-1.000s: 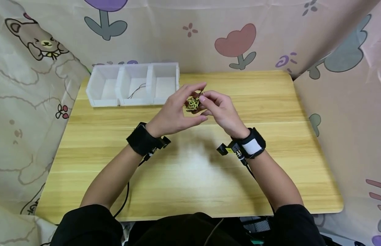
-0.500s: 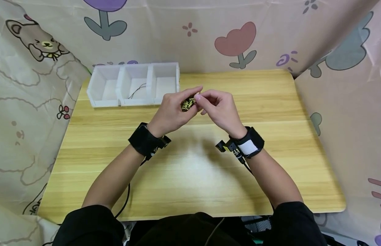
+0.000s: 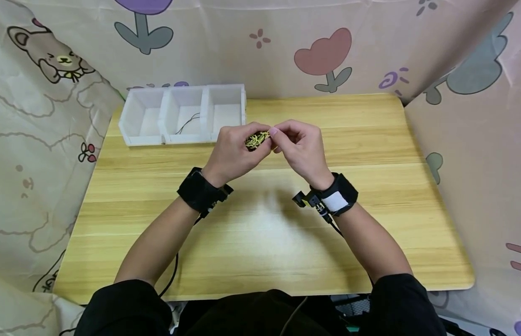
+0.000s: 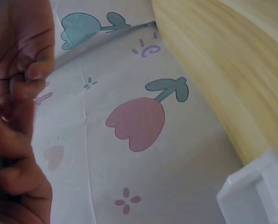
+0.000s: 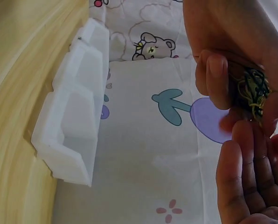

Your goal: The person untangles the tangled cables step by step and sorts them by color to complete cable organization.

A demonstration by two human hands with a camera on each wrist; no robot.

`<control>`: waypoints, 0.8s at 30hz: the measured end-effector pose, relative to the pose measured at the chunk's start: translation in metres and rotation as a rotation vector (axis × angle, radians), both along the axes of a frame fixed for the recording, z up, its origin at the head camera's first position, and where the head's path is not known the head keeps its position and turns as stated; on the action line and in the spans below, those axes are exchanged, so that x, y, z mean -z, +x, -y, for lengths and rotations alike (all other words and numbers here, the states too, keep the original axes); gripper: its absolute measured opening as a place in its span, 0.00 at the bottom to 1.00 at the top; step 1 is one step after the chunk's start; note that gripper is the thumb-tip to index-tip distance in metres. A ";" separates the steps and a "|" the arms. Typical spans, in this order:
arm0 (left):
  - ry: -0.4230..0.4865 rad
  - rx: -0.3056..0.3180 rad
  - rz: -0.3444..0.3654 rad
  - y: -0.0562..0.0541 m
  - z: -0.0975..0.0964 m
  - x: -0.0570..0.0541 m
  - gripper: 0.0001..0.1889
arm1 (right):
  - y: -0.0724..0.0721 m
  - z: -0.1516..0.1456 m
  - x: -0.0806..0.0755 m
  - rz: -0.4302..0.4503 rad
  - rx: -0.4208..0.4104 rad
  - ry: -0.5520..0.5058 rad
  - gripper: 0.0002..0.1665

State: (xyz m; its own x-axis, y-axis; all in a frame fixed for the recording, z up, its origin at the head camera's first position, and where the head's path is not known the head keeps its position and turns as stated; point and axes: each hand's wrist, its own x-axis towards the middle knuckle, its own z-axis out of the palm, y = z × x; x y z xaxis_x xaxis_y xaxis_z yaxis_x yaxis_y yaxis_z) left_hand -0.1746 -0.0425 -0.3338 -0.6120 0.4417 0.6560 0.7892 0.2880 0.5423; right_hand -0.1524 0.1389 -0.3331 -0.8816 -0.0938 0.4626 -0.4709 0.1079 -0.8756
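Observation:
A tangle of thin yellow and dark wires (image 3: 257, 140) is held above the table, well off its surface. My left hand (image 3: 234, 151) grips it, fingers curled round the tangle. From the right, my right hand (image 3: 301, 148) pinches at the tangle's edge with thumb and forefinger, the two hands touching. The right wrist view shows the wire tangle (image 5: 254, 91) inside the left hand (image 5: 241, 42), with strands running down toward the fingertips of the right hand (image 5: 253, 182). Only a sliver of the tangle shows at the left wrist view's edge.
A white three-compartment tray (image 3: 163, 140) stands at the back left of the wooden table (image 3: 260, 252). Two thin dark wires (image 3: 187, 123) lie in its middle compartment. Patterned cloth (image 3: 227, 42) hangs behind the table and at both sides.
The left hand's fingers have closed round the tangle, which was more exposed before, and it has shifted slightly left. The right hand stays at its edge, fingers drawn closer together.

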 end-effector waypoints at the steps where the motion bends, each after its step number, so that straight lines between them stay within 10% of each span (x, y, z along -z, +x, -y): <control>1: -0.010 -0.007 -0.005 0.000 0.001 0.000 0.09 | 0.000 0.000 0.000 -0.007 0.009 0.001 0.09; 16: -0.038 0.016 0.028 0.003 0.003 -0.002 0.12 | -0.009 -0.006 -0.007 0.000 -0.005 -0.207 0.11; 24: -0.064 0.030 -0.085 0.003 -0.005 -0.005 0.10 | -0.008 0.006 -0.004 -0.035 -0.024 0.052 0.22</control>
State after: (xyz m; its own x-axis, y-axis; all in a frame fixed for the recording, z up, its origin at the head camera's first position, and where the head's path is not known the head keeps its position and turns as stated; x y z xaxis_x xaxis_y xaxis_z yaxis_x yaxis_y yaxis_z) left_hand -0.1713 -0.0376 -0.3283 -0.5410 0.5012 0.6753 0.8405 0.2954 0.4541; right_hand -0.1601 0.1328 -0.3287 -0.8621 -0.1396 0.4872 -0.5043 0.1412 -0.8519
